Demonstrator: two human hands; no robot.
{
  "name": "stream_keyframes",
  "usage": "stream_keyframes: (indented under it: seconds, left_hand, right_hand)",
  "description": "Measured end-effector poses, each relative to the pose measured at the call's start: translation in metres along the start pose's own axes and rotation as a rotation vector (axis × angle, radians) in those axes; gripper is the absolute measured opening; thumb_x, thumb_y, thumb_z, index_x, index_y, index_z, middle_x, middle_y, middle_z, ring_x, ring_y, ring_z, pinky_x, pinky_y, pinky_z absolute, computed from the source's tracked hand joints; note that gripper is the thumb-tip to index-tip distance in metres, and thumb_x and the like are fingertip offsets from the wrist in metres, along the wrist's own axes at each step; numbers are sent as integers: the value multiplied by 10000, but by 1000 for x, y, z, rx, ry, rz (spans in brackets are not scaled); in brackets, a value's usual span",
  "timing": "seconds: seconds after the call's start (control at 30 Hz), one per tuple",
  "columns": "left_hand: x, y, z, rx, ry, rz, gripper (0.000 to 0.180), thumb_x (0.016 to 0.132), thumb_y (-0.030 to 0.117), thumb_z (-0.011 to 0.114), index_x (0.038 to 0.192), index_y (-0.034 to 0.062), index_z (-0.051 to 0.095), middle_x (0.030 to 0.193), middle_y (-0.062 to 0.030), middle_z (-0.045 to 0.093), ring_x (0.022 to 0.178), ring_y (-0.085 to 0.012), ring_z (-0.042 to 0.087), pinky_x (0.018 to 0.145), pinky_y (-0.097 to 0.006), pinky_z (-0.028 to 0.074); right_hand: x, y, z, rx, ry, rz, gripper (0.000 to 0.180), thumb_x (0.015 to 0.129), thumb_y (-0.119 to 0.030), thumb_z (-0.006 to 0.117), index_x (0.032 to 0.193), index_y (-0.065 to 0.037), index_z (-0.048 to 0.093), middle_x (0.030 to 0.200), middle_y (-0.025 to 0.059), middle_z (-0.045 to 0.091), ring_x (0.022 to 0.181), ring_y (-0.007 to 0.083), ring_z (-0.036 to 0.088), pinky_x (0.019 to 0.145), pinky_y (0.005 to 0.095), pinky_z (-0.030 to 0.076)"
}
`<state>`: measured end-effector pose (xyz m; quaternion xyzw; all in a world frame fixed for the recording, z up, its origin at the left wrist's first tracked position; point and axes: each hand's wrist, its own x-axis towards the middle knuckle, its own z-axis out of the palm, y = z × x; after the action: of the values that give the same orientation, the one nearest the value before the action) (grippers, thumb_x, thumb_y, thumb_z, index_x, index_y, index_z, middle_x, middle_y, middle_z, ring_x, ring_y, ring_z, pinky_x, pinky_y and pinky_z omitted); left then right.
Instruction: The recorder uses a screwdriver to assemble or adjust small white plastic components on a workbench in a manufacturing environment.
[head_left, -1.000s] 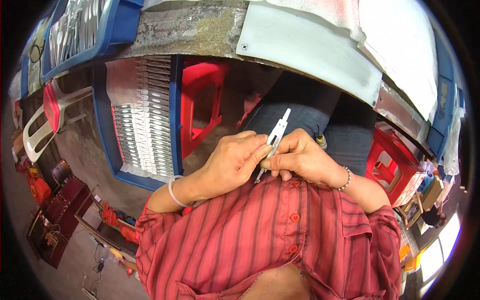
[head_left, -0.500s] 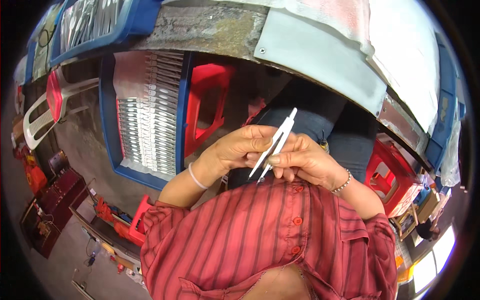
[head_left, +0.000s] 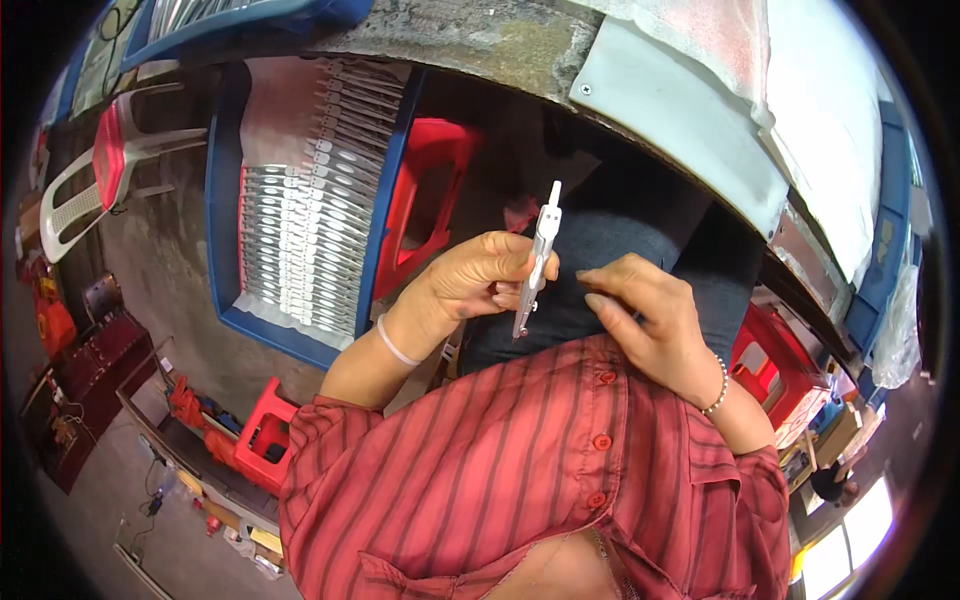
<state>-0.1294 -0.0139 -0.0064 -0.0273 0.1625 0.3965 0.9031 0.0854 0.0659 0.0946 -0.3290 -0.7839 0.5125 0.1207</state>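
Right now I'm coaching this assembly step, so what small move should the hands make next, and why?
Probably bring the right hand back onto the slim white plastic-and-metal part. The left hand alone pinches it upright over the lap, while the right hand's fingertips sit just beside it, apart. Its lower metal tip hangs free, so a second grip would likely steady it.

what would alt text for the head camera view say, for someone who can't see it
Seen from above, a person in a red striped shirt holds a slim white compass-like tool upright in the left hand, with the right hand just beside it, fingers near but not gripping. To the left, a blue tray on the floor holds rows of similar white tools, next to a red stool.
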Motion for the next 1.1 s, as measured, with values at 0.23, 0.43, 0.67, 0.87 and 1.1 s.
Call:
stream_keyframes:
  seconds: [0.23,0.43,0.67,0.87,1.1]
  left_hand:
    - [-14,-7,21,575,296,174,111,884,116,624,867,19,676,666,-8,593,577,-77,523,504,-207,388]
    - [-55,-3,16,981,381,141,176,804,-76,566,926,5,665,841,0,650,816,-64,578,704,-235,479]
    - [-135,48,43,746,697,450,271,852,-8,592,1119,17,625,764,38,574,676,-47,522,636,-197,435]
    - [-177,18,10,771,1366,952,232,912,87,584,1123,-5,609,851,14,535,686,-66,477,626,-208,419]
    - [-136,-35,-14,1385,1421,1098,190,861,-1,582,1044,1,631,864,-102,567,708,-179,559,636,-275,453]
  right_hand:
    - [36,-36,12,-477,-136,-414,410,711,-58,645,1119,-37,606,1051,107,601,761,207,621,628,290,522]
    - [61,-51,43,-711,-322,-611,207,741,-116,581,923,-19,561,716,43,513,659,165,554,535,280,471]
    - [129,-72,67,-637,-411,-709,206,725,-97,614,917,-49,557,724,70,542,674,224,601,559,335,489]
    - [249,-71,121,37,-389,-345,216,805,-83,626,982,39,600,820,138,650,746,221,621,662,341,473]
    - [334,-39,235,-67,-260,-205,248,772,-103,603,985,14,655,984,209,665,965,362,633,854,416,485]
